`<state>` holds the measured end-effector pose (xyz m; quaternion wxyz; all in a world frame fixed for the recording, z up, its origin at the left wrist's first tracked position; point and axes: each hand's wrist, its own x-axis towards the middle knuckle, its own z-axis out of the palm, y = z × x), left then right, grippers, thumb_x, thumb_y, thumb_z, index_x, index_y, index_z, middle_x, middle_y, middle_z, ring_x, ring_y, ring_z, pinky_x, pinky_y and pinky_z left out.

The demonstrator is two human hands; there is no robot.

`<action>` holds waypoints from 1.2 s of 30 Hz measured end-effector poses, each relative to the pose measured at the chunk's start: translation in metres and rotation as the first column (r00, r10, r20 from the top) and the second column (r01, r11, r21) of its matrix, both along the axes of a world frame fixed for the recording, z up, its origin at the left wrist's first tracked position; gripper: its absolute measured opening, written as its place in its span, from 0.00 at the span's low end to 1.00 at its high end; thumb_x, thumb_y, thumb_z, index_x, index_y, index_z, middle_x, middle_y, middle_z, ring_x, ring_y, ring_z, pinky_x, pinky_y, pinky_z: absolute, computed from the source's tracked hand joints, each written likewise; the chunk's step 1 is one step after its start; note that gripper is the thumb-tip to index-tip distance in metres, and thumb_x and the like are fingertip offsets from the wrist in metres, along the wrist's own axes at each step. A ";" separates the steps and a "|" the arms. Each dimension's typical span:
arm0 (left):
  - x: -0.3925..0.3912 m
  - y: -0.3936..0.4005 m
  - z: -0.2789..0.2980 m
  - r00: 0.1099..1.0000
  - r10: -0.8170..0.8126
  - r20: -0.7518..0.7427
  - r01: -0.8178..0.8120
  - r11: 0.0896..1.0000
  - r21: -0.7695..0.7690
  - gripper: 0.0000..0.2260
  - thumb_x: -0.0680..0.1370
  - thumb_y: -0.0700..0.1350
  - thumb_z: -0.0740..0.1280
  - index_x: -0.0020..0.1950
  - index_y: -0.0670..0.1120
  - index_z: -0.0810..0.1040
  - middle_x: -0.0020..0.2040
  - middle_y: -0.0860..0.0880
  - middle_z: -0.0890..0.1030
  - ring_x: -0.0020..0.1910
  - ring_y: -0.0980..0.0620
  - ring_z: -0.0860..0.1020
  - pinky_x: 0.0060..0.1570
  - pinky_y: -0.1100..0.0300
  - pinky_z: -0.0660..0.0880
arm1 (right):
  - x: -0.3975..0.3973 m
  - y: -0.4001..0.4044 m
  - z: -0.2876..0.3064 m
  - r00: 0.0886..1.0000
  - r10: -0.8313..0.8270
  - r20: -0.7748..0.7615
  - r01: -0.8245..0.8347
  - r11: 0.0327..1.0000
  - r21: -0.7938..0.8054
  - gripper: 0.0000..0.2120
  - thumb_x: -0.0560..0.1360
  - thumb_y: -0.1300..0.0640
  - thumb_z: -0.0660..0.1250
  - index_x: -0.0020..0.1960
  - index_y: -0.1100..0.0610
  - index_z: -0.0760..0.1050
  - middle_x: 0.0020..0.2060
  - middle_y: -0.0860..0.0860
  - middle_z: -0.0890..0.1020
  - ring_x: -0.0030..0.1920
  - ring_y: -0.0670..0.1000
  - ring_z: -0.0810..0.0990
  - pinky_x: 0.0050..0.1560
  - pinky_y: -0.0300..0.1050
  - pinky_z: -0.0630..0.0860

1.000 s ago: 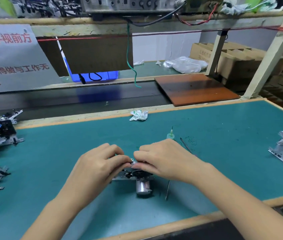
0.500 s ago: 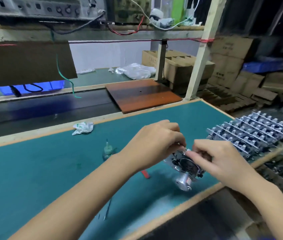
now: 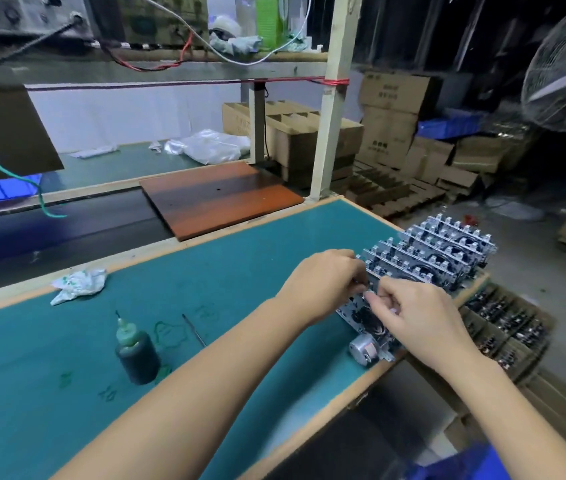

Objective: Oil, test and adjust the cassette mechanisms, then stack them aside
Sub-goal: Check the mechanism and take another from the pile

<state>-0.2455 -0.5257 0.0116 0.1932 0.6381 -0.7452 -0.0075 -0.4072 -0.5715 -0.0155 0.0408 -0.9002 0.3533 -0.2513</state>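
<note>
A metal cassette mechanism point(image 3: 366, 322) with a round silver motor point(image 3: 363, 348) sits at the right front corner of the green bench point(image 3: 205, 271), right beside a stack of finished mechanisms point(image 3: 437, 252). My left hand point(image 3: 323, 280) pinches its upper edge from the left. My right hand point(image 3: 416, 315) grips its top from the right and covers much of it. A dark oil bottle with a green nozzle point(image 3: 136, 351) stands upright at centre left, with a thin metal probe point(image 3: 194, 330) lying beside it.
A crumpled white rag point(image 3: 79, 284) lies near the bench's back edge. A brown board point(image 3: 221, 197) rests on the dark conveyor behind. A white post point(image 3: 331, 98) rises at the back right corner. Below the right edge sits a box of parts point(image 3: 506, 323); a fan point(image 3: 565, 67) stands far right.
Both hands carried the mechanism from the bench's middle to the right front corner and brought it down next to the stack. My view swung right; the bottle and probe stayed put.
</note>
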 end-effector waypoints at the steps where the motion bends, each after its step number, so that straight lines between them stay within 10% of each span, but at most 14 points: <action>1: 0.000 -0.001 -0.001 1.000 0.000 -0.006 0.000 1.000 -0.002 0.08 0.79 0.47 0.65 0.55 0.46 0.80 0.53 0.48 0.78 0.54 0.48 0.75 0.49 0.55 0.73 | -0.001 -0.001 -0.001 1.000 -0.024 -0.004 0.024 1.000 -0.018 0.17 0.74 0.52 0.67 0.32 0.52 0.63 0.21 0.45 0.64 0.27 0.51 0.67 0.30 0.45 0.61; 15: 0.006 -0.004 -0.006 1.000 -0.009 0.009 0.009 1.000 0.009 0.11 0.81 0.45 0.62 0.61 0.48 0.77 0.58 0.50 0.76 0.57 0.50 0.74 0.53 0.53 0.73 | 0.013 0.002 0.015 0.936 -0.267 -0.230 0.210 0.947 -0.243 0.18 0.74 0.35 0.57 0.39 0.50 0.62 0.29 0.45 0.69 0.32 0.52 0.75 0.28 0.43 0.58; 23: 0.060 0.123 -0.026 0.943 0.238 -0.234 -0.259 0.964 -0.066 0.10 0.78 0.55 0.63 0.56 0.54 0.78 0.52 0.59 0.79 0.52 0.60 0.75 0.52 0.64 0.69 | 0.063 0.089 0.015 0.964 0.267 0.009 -0.266 0.964 -0.024 0.17 0.74 0.37 0.53 0.41 0.50 0.70 0.29 0.43 0.70 0.32 0.45 0.73 0.31 0.41 0.66; 28: 0.102 0.268 -0.066 0.654 0.584 -0.481 -0.632 0.771 0.075 0.03 0.76 0.46 0.69 0.44 0.53 0.82 0.40 0.62 0.82 0.42 0.60 0.79 0.45 0.61 0.75 | 0.139 0.168 -0.017 0.710 0.689 -0.146 -0.664 0.724 0.185 0.21 0.74 0.34 0.45 0.51 0.47 0.68 0.39 0.42 0.70 0.47 0.44 0.72 0.49 0.42 0.68; 36: 0.120 0.461 -0.053 0.337 0.841 -0.422 -0.928 0.372 -0.001 0.15 0.72 0.37 0.73 0.42 0.59 0.79 0.41 0.65 0.81 0.42 0.65 0.78 0.42 0.68 0.73 | 0.252 0.311 -0.025 0.259 0.958 -0.126 -0.926 0.283 0.250 0.12 0.79 0.46 0.58 0.58 0.51 0.69 0.51 0.49 0.76 0.55 0.51 0.71 0.50 0.47 0.67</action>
